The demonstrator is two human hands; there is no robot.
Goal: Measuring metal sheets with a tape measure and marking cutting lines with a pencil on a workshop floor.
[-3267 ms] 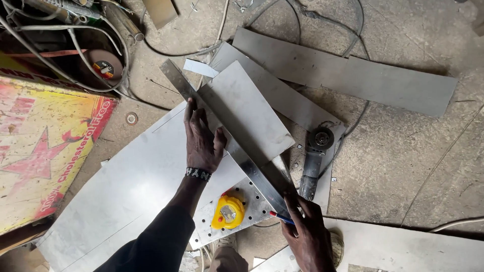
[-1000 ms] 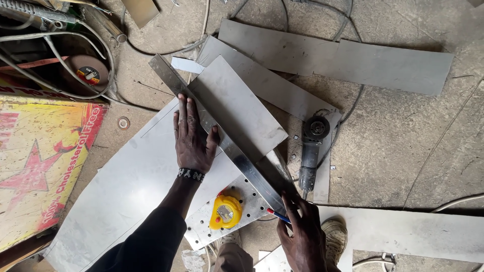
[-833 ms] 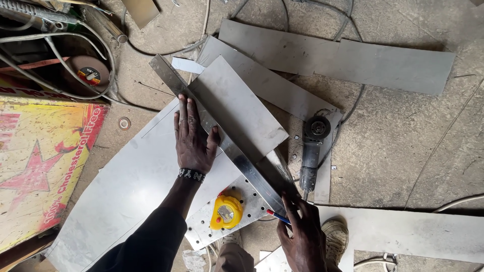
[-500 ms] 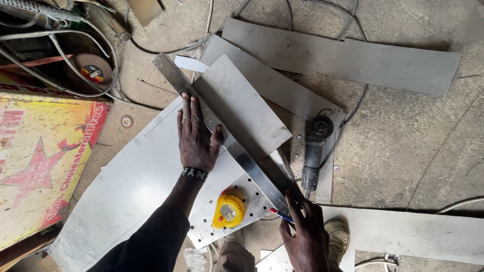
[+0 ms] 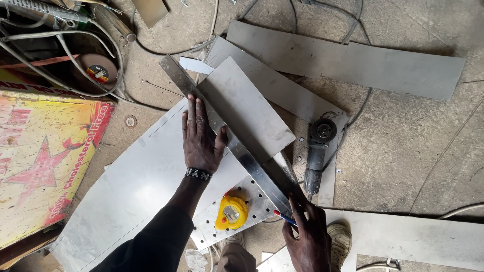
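My left hand (image 5: 200, 138) lies flat, fingers spread, on a large metal sheet (image 5: 136, 181), its thumb pressing against a long metal straightedge (image 5: 237, 148) that runs diagonally from upper left to lower right. My right hand (image 5: 308, 239) grips a blue and red pen (image 5: 285, 218) whose tip touches the lower end of the straightedge. A smaller metal plate (image 5: 249, 108) lies just right of the straightedge. A yellow tape measure (image 5: 230, 212) rests on a perforated plate (image 5: 257, 204) between my arms.
An angle grinder (image 5: 317, 151) with its cable lies right of the plates. Long metal strips (image 5: 353, 60) lie on the concrete floor behind and one (image 5: 413, 236) at lower right. A painted sign board (image 5: 40, 156) is at left, cables and a cutting disc (image 5: 98, 70) upper left.
The view has shifted slightly. My left hand still presses flat by the straightedge and my right hand stays with the pen at its lower end.
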